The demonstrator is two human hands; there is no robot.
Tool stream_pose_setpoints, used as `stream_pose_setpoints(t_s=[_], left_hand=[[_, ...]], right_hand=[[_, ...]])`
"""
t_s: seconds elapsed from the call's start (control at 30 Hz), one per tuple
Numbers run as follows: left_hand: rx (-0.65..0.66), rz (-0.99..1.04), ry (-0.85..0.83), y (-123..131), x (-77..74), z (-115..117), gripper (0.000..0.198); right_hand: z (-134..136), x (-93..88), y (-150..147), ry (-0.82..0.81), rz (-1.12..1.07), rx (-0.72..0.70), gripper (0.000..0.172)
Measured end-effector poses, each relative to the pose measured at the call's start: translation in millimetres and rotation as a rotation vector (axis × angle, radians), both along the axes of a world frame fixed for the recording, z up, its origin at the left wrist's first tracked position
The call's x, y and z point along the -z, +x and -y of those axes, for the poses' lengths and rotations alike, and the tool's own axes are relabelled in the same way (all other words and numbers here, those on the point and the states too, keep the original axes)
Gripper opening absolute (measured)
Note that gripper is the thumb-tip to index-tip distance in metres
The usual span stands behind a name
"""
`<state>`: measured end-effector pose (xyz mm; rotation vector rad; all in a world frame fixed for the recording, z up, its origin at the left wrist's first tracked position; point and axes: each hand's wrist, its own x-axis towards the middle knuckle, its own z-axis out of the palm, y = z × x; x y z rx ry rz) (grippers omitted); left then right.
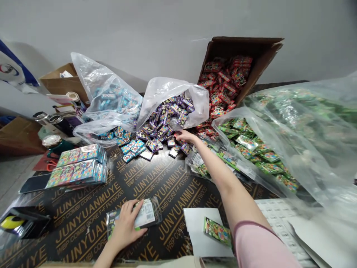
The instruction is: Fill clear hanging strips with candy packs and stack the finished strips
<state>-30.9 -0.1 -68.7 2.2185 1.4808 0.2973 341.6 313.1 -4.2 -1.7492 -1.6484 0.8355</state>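
Note:
At the lower left, my left hand (125, 225) lies over a clear plastic packet (156, 212) with a printed, barcoded insert. Its fingers curl over the top and the thumb is spread towards the near edge. My right hand (186, 137) reaches forward to a heap of small purple packets (164, 119) spilling from a clear plastic bag (152, 89). The fingertips are drawn together among the packets; what they pinch is too small to make out. Small blue packets (134, 147) lie left of the purple heap. Flat clear packets (199, 162) lie under my right forearm.
A cardboard box (267, 56) of red packets tilts at the back. Green packets (248, 143) fill a large bag at right. Filled packs (76, 167) are stacked at left beside a phone (35, 183). A green pack (217, 230) rests on white paper (195, 230).

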Motion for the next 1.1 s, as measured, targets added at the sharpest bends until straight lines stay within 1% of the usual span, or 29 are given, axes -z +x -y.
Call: stream_pose_setpoints(t_s=[0.07,0.13,0.17,0.2,0.23,0.3,0.33,0.4,0.47,0.53,0.57,0.63,0.7,0.77,0.8,0.87,0.9,0.93,1.0,1.07,1.1], left_hand=[[0.009,0.016,0.019,-0.1,-0.9,0.2,0.083],[0.019,0.03,0.041,-1.0,-1.5,0.1,0.082],[0.024,0.037,0.052,-1.8,-1.9,-0.2,0.083],[0.029,0.044,0.062,-2.7,-2.5,-0.6,0.083],[0.035,0.049,0.07,-3.6,-3.7,-1.2,0.083],[0.045,0.062,0.083,-3.6,-8.6,-2.9,0.085],[0.043,0.079,0.087,-2.0,-12.7,-3.9,0.086],[-0.001,0.165,0.092,6.3,-24.5,-5.5,0.085],[-0.109,0.348,0.079,22.0,-39.1,-6.3,0.075],[-0.222,0.598,0.039,42.4,-53.3,-6.2,0.063],[-0.264,0.723,-0.007,52.8,-59.3,-5.6,0.061],[-0.348,0.994,-0.176,70.3,-68.2,-3.6,0.063],[-0.43,1.215,-0.416,80.1,-73.5,-0.6,0.064],[-0.514,1.342,-0.614,81.5,-77.3,2.7,0.059],[-0.558,1.381,-0.664,79.8,-79.2,4.4,0.057],[-0.632,1.456,-0.69,74.2,-83.1,7.9,0.052],[-0.654,1.486,-0.68,71.1,-85.1,9.8,0.051],[-0.662,1.5,-0.664,68.0,-87.0,11.7,0.05],[-0.638,1.451,-0.629,62.2,-89.7,15.6,0.046],[-0.574,1.309,-0.607,56.5,-90.8,18.9,0.036],[-0.518,1.214,-0.62,53.8,-90.6,20.2,0.031]], right_hand=[[26.9,-1.9,-9.7,-0.02,-0.036,-0.122,0.06],[57.0,0.4,-21.6,-0.009,-0.103,-0.292,0.068],[72.6,2.9,-28.4,0.014,-0.146,-0.359,0.068],[88.5,5.9,-35.6,0.039,-0.183,-0.393,0.064],[104.5,8.9,-43.1,0.059,-0.22,-0.387,0.058],[136.8,12.8,-59.3,0.051,-0.344,-0.289,0.045],[153.2,13.0,-68.1,0.011,-0.454,-0.247,0.044],[186.0,9.6,-87.3,-0.105,-0.739,-0.208,0.052],[217.4,2.8,-108.4,-0.195,-0.975,-0.2,0.056],[245.0,-3.8,-129.7,-0.199,-1.098,-0.175,0.053],[256.7,-6.1,-139.4,-0.183,-1.129,-0.157,0.05],[275.3,-7.4,-155.1,-0.155,-1.138,-0.127,0.045],[288.1,-4.9,-163.9,-0.118,-1.088,-0.118,0.043],[297.2,-0.3,-165.9,-0.031,-0.973,-0.121,0.049],[301.1,2.1,-165.1,0.026,-0.891,-0.122,0.055],[308.2,5.9,-161.4,0.105,-0.74,-0.132,0.07],[311.3,6.8,-159.2,0.109,-0.695,-0.149,0.074],[313.8,7.0,-156.8,0.093,-0.675,-0.172,0.073],[316.4,4.4,-151.0,0.049,-0.684,-0.228,0.057],[315.9,-1.4,-143.4,0.03,-0.649,-0.33,0.04],[315.1,-5.0,-139.3,0.02,-0.596,-0.407,0.035]])
